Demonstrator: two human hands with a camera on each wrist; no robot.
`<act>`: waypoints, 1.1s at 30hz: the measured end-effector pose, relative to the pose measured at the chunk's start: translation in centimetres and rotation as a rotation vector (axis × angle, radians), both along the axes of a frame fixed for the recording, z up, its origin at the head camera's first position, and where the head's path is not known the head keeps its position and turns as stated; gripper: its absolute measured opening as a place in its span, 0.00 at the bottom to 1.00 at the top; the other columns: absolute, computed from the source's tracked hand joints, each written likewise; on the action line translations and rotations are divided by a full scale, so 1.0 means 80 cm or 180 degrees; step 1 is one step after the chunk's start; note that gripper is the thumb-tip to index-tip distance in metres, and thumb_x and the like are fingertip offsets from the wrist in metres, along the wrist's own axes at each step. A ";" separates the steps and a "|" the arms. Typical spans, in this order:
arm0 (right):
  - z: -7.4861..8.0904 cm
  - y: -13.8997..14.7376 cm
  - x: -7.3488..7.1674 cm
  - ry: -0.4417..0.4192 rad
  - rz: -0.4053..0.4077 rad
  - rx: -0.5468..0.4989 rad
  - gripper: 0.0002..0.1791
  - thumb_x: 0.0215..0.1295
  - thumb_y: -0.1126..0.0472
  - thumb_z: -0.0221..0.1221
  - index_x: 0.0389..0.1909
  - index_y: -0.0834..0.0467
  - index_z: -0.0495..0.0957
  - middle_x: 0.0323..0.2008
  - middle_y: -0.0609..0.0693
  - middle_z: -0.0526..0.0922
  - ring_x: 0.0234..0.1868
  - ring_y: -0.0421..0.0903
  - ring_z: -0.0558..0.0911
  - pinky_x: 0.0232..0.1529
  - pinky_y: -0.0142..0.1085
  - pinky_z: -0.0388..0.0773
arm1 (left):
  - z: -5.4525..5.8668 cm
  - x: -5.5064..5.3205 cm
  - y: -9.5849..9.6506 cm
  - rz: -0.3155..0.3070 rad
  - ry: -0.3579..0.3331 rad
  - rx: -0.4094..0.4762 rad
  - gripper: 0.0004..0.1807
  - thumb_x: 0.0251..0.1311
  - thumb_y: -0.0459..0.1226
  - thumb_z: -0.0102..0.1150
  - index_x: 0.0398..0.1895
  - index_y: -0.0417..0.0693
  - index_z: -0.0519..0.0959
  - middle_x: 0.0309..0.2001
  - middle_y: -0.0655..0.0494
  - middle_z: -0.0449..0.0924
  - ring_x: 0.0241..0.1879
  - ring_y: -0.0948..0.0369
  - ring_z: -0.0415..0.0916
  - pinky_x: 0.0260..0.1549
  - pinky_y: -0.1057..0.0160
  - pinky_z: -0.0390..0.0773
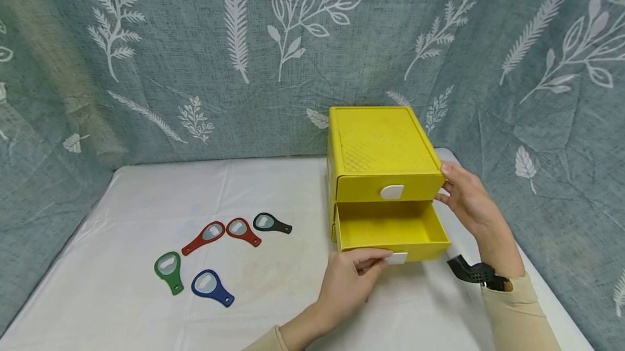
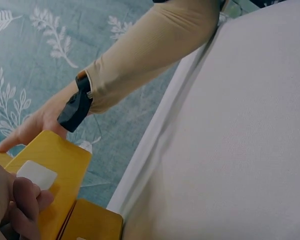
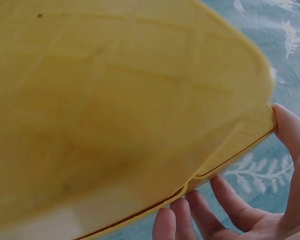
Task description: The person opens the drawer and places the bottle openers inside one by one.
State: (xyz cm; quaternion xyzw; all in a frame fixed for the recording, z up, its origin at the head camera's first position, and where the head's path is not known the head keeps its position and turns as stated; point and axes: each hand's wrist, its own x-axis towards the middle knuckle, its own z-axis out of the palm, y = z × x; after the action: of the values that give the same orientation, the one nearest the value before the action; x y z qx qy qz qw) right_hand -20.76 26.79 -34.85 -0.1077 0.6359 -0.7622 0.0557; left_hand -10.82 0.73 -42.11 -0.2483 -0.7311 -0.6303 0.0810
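A yellow two-drawer box [image 1: 386, 136] stands on the white-covered table. Its lower drawer [image 1: 393, 226] is pulled out, and the inside shows bare. My left hand [image 1: 348, 281] pinches the white tab handle [image 1: 396, 258] on that drawer's front between thumb and fingers. On the box's right side, my right hand [image 1: 466, 199] rests its fingertips near the front upper corner; in the right wrist view the fingers [image 3: 225, 197] lie spread along the edge. The upper drawer [image 1: 361, 189], with a white tab [image 1: 392, 192] of its own, sits closed.
Several bottle openers lie at the left: green [image 1: 176, 286], blue [image 1: 219, 293], two red, one a longer red opener [image 1: 195, 243], and black [image 1: 280, 227]. A leaf-patterned curtain [image 1: 195, 42] hangs behind and beside the table. A black strap [image 1: 476, 272] is on the right wrist.
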 end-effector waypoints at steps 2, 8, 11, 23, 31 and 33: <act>0.000 0.000 0.000 0.0013 0.0008 -0.0010 0.14 0.78 0.56 0.48 0.53 0.53 0.79 0.46 0.47 0.81 0.48 0.46 0.75 0.47 0.41 0.73 | 0.000 0.001 0.000 0.0003 0.0055 -0.0019 0.11 0.58 0.26 0.66 0.43 0.43 0.87 0.40 0.56 0.85 0.35 0.70 0.82 0.29 0.70 0.81; 0.000 0.001 0.000 0.0006 0.0011 -0.0056 0.13 0.78 0.56 0.48 0.52 0.53 0.79 0.45 0.46 0.81 0.48 0.45 0.76 0.46 0.40 0.74 | 0.001 0.007 -0.003 -0.0068 -0.0017 -0.0136 0.11 0.61 0.28 0.65 0.45 0.48 0.87 0.35 0.59 0.86 0.14 0.77 0.71 0.14 0.75 0.71; 0.000 0.001 0.001 -0.0001 0.0001 -0.0082 0.13 0.78 0.57 0.48 0.51 0.53 0.79 0.45 0.46 0.81 0.47 0.45 0.76 0.46 0.40 0.74 | 0.001 0.010 -0.010 -0.0293 -0.0204 -0.0150 0.12 0.64 0.32 0.63 0.49 0.51 0.86 0.33 0.61 0.86 0.07 0.72 0.68 0.07 0.73 0.64; 0.002 -0.002 0.000 -0.0096 -0.0072 -0.0026 0.13 0.77 0.55 0.49 0.53 0.53 0.78 0.47 0.47 0.80 0.49 0.46 0.74 0.48 0.41 0.73 | 0.021 0.007 -0.105 -0.0806 0.0187 -0.0770 0.05 0.63 0.40 0.66 0.40 0.54 0.87 0.35 0.67 0.85 0.26 0.72 0.78 0.22 0.70 0.79; 0.001 -0.002 -0.001 -0.0075 -0.0044 -0.0088 0.13 0.78 0.55 0.49 0.52 0.53 0.79 0.46 0.47 0.81 0.47 0.46 0.75 0.47 0.41 0.73 | 0.031 -0.008 -0.220 -0.0350 0.0119 -0.1072 0.13 0.55 0.42 0.73 0.44 0.56 0.86 0.41 0.65 0.84 0.36 0.64 0.80 0.30 0.62 0.82; 0.001 -0.002 -0.002 -0.0084 -0.0039 -0.0100 0.13 0.78 0.55 0.49 0.51 0.53 0.79 0.46 0.47 0.81 0.47 0.46 0.75 0.47 0.41 0.73 | 0.026 -0.008 -0.253 -0.0151 -0.0020 -0.1184 0.15 0.53 0.44 0.74 0.45 0.58 0.86 0.42 0.65 0.84 0.36 0.62 0.81 0.32 0.61 0.82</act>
State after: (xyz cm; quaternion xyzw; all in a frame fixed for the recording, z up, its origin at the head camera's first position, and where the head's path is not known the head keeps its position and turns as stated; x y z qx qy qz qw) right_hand -20.90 26.65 -34.79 -0.0945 0.6237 -0.7738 0.0577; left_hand -11.45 -19.52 -40.00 -0.2742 -0.8292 -0.4869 0.0165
